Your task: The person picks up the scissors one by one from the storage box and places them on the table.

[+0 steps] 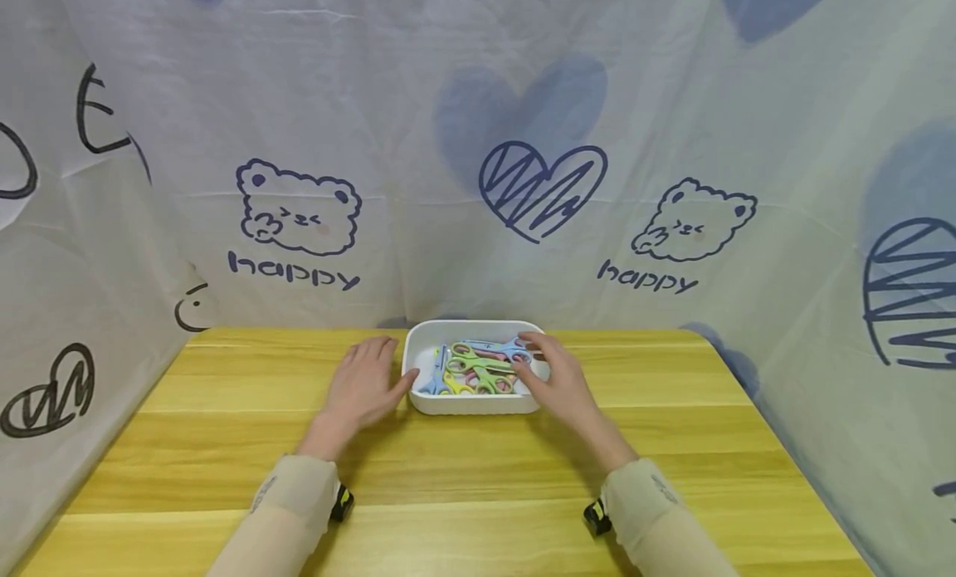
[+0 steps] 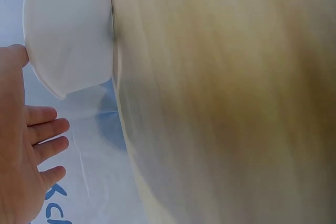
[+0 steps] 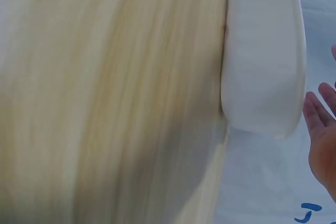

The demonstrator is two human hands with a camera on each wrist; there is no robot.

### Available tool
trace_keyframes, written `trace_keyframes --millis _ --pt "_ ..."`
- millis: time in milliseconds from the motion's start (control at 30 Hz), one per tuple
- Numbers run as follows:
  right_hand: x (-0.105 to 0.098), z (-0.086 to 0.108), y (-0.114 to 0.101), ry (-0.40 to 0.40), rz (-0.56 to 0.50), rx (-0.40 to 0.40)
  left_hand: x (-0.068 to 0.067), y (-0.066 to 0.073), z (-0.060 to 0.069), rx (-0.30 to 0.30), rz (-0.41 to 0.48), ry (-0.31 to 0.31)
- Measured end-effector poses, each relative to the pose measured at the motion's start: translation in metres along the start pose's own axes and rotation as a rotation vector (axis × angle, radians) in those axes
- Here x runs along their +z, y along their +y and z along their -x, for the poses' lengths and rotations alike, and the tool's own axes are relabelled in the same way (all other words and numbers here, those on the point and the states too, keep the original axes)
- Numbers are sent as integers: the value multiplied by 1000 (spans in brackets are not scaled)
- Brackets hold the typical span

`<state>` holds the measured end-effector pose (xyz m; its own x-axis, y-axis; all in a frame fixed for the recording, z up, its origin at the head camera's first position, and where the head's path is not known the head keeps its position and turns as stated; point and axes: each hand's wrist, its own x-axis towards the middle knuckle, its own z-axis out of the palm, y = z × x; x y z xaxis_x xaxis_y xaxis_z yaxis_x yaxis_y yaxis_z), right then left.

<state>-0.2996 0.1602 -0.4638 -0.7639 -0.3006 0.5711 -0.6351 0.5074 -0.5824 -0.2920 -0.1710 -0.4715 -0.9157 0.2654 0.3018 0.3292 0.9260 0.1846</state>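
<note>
A white tray (image 1: 474,405) holding several pairs of child scissors (image 1: 489,365) in blue, green, yellow and pink stands at the table's back edge. To its left is the left hand (image 1: 366,383), fingers extended, thumb at the tray's left rim; the left wrist view shows this hand (image 2: 26,135) beside the tray wall (image 2: 71,30). Over the right end of the tray reaches the right hand (image 1: 556,379), fingers loosely bent above the scissors; whether it touches any cannot be told. In the right wrist view that hand (image 3: 323,129) appears beyond the tray's rim (image 3: 265,51).
The wooden table (image 1: 463,494) extends in front of the tray and to both sides. Behind it hangs a pale cloth (image 1: 418,253) with hearts, bears and lettering, continuing along the left and right sides. A small black device (image 1: 342,504) sits at each wrist.
</note>
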Motion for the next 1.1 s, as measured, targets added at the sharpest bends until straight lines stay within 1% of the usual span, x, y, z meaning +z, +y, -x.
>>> trace_keyframes --millis 133,333,467,633,767,900,1000,1100 --pt "6 -2 2 -13 -21 19 0 1 -2 11 2 -9" --pt "11 -8 2 -79 -47 93 2 2 -4 17 7 -35" --pt "13 -11 2 -119 -28 154 3 4 -5 20 16 -49" --pt "14 -14 3 -161 3 198 3 4 -4 25 20 -50" --pt "15 -18 2 -194 31 196 3 4 -4 44 11 -31" --pt "16 -22 4 -226 80 169 6 4 -6 61 -1 -22" --pt "15 -26 5 -261 89 156 8 3 -7 67 1 -15" --pt "14 -31 7 -314 83 145 10 3 -7 81 14 12"
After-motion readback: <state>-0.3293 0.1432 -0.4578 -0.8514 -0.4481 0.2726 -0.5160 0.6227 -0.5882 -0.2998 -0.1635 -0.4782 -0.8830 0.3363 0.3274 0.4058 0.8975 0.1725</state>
